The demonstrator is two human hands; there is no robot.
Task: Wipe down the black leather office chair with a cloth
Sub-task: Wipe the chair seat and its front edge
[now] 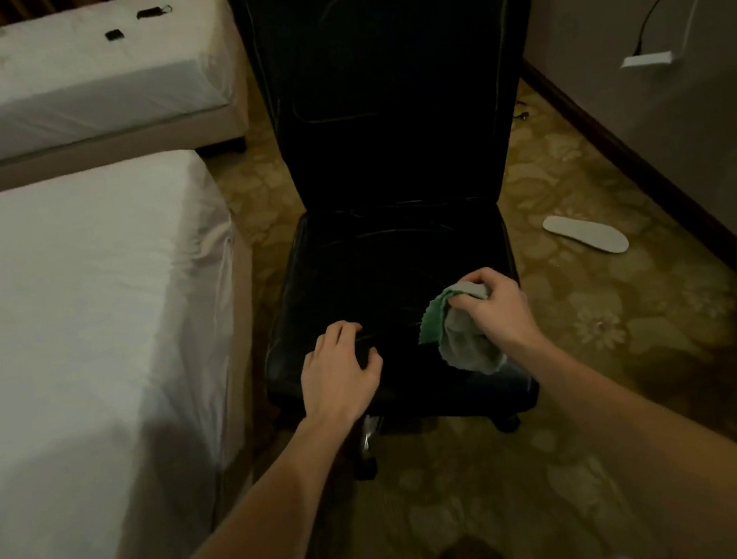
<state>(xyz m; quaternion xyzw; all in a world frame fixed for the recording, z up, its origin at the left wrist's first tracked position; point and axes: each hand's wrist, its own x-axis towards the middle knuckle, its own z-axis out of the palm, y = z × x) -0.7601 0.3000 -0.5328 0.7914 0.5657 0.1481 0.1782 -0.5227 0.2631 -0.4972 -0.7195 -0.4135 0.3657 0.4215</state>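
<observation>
Basically: right hand [496,306] fingers clamped on cloth [460,337], left hand [338,370] fingers spread flat, bracing chair [387,139] seat. Rec overlapping strokes w/ firm pressure.

Person at black chair [387,139], cloth [460,337] in right hand [493,306].
Left hand [340,370] rests spread on seat front; cloth bunched, grey-green, over seat's right side. White beds [65,337] left, insole [586,233] on patterned carpet [614,320] right.

dim warm room light, black chair [387,139] swallowed in shadow, soft grainy detail, wide-angle bending at edges
</observation>
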